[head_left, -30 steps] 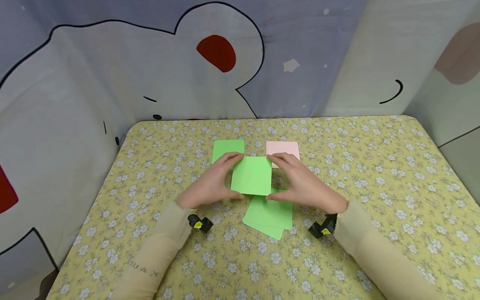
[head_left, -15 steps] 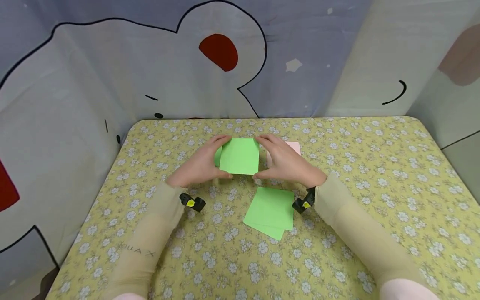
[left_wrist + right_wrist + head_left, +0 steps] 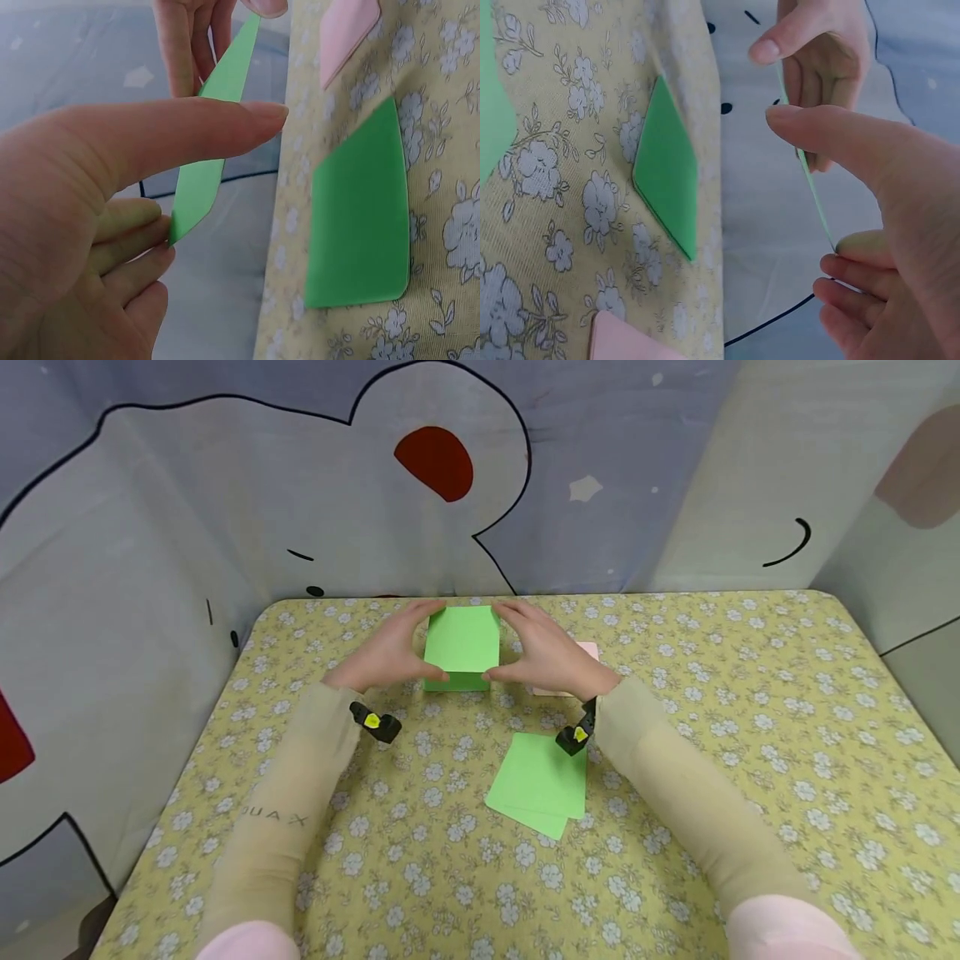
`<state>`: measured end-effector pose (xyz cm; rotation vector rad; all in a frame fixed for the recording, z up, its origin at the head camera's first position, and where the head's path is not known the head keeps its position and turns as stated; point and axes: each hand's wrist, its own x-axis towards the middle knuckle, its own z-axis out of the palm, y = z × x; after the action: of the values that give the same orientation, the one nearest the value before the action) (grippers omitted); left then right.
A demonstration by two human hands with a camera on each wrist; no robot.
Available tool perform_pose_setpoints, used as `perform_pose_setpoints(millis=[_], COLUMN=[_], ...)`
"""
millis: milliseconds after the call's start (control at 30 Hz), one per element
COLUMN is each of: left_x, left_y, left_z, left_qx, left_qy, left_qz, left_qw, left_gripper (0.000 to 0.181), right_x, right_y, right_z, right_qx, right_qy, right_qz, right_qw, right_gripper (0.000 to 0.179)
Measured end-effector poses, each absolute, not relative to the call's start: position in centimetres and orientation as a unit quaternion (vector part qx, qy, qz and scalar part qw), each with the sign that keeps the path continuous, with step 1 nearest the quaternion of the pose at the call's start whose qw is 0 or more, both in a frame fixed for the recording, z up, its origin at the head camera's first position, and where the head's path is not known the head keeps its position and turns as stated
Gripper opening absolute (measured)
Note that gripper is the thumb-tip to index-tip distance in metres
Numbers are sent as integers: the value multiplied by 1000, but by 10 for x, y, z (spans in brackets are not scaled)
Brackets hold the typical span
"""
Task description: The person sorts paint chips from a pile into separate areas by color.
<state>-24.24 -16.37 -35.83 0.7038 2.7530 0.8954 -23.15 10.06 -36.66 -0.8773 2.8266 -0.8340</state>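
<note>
A square green card is held level between both hands, clear of the table in the wrist views. My left hand pinches its left side, thumb at the near corner and fingers at the far one. On the right side, my right hand pinches it the same way. Directly below lies a thin green stack of cards, mostly covered by the held card in the head view; the right wrist view shows its layered edge. In that view the held card appears nearly edge-on.
Two overlapping green cards lie askew nearer the front. A pink card at back right is partly hidden by the right hand. The flowered tablecloth covers the table, and a printed curtain hangs behind its far edge.
Both hands have carried the green card away from the body and to the left, from above the loose green cards to over the back-left stack. The cards on the table have stayed put.
</note>
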Motion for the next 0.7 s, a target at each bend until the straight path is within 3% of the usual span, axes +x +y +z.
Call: perform_pose_setpoints(millis=[700], left_x=[-257], left_y=[-172], left_z=[-403], left_qx=[219], left_qy=[914], left_qz=[305], left_qw=[152], left_gripper=[105], right_x=[-255], right_y=[78], right_z=[-422], right_qx=[-259], right_qy=[924], right_qz=[-261], right_qw=[109], right_gripper=[105])
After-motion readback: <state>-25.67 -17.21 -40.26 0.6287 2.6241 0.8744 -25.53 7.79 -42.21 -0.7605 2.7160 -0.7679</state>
